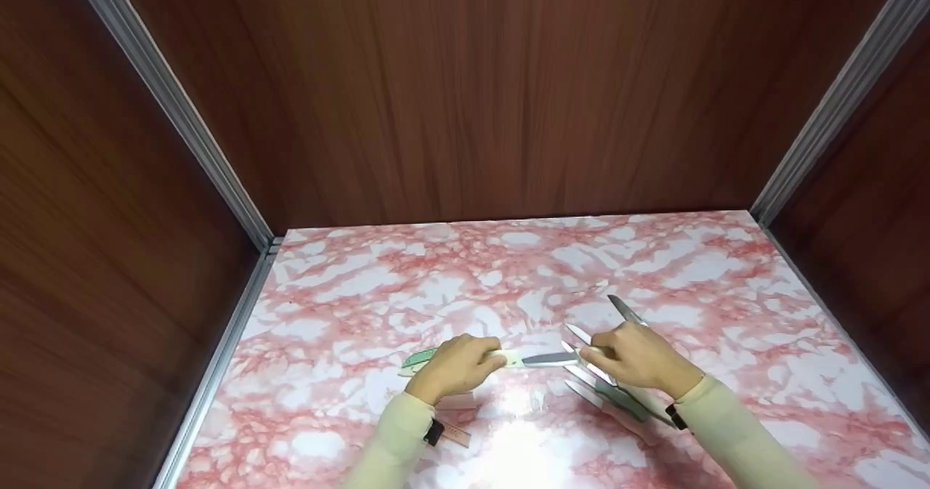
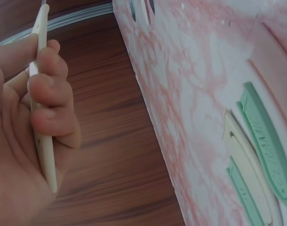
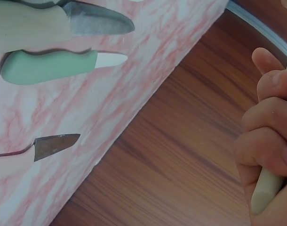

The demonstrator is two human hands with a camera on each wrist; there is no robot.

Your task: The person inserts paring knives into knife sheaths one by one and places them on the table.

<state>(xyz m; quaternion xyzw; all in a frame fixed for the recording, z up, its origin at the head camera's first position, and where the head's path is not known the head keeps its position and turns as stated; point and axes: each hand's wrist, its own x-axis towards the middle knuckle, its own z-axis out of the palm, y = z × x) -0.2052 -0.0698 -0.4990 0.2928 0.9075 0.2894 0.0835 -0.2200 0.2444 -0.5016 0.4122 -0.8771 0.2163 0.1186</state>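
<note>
My left hand (image 1: 459, 364) grips a slim cream knife sheath (image 2: 45, 155), its fingers curled round it. In my right hand (image 1: 639, 354) is a knife with a cream handle (image 3: 268, 190). Its grey blade (image 1: 550, 359) points left, and its tip end meets the sheath's mouth between the hands. Under and around the right hand lie several knives: a green-handled knife (image 3: 49, 66) with a white blade, a cream-handled knife (image 3: 30, 26) with a broad metal blade, and a pink-handled knife (image 3: 56, 145). Beside the left hand lies a green sheath (image 2: 266, 141).
A second cream sheath (image 2: 249, 165), a smaller green sheath (image 2: 244, 190) and a pink sheath (image 2: 277, 70) lie close together on the red-and-white marbled table (image 1: 349, 344). Another dark blade (image 1: 626, 309) points away beyond the right hand. Brown wooden panels (image 1: 465, 97) enclose the table.
</note>
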